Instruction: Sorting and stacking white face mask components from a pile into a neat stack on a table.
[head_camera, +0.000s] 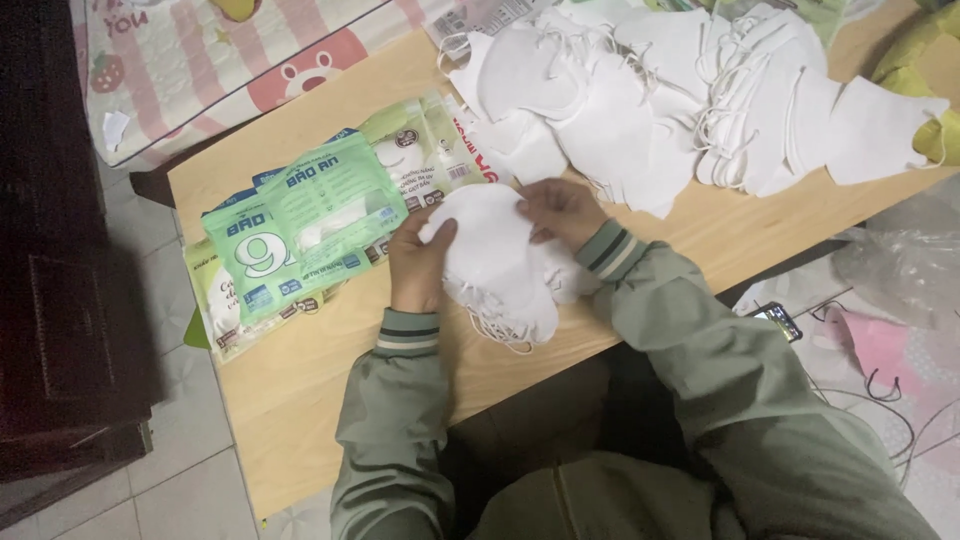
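Observation:
My left hand (418, 262) and my right hand (562, 212) together grip a stack of white face masks (495, 255) over the low wooden table (300, 390). The left hand grips the stack's left edge, the right hand pinches its upper right edge. White ear loops dangle from the bottom of the stack. Both arms wear grey-green sleeves with striped cuffs. Just left of my left hand lie several green and clear plastic mask packets (300, 225), overlapping each other.
A big heap of loose white masks (690, 90) covers the table's far right. A pink and white striped cloth (220, 60) lies beyond the table. A phone (778, 320) and clear plastic bag (900, 270) rest on the floor at right. Dark furniture (60, 250) stands left.

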